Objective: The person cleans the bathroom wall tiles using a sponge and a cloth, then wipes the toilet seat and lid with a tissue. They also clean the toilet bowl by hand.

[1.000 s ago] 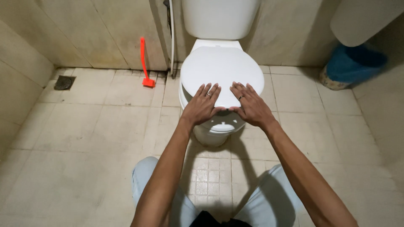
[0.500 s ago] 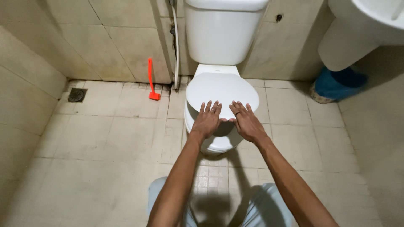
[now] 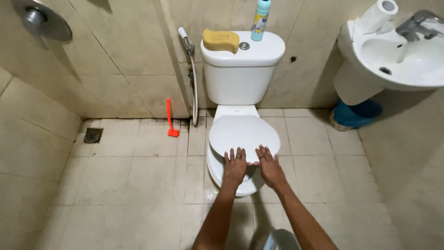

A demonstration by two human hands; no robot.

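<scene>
A white toilet stands against the back wall with its lid (image 3: 243, 132) closed. My left hand (image 3: 236, 166) lies flat on the front edge of the lid, fingers spread. My right hand (image 3: 269, 165) rests beside it on the same edge, fingers also apart. Neither hand grips anything. On the white cistern (image 3: 240, 69) lie a yellow sponge (image 3: 221, 40) and an upright teal bottle (image 3: 261, 21).
A white washbasin (image 3: 393, 60) with a tap and a paper roll (image 3: 377, 16) hangs at the right, a blue bucket (image 3: 356, 113) under it. A spray hose (image 3: 192, 78) hangs left of the cistern. A red brush (image 3: 171, 119) leans on the wall near a floor drain (image 3: 93, 135).
The view has pulled back and tilted up, so the cistern, basin and wall now show. Both hands have stayed flat on the front of the lid.
</scene>
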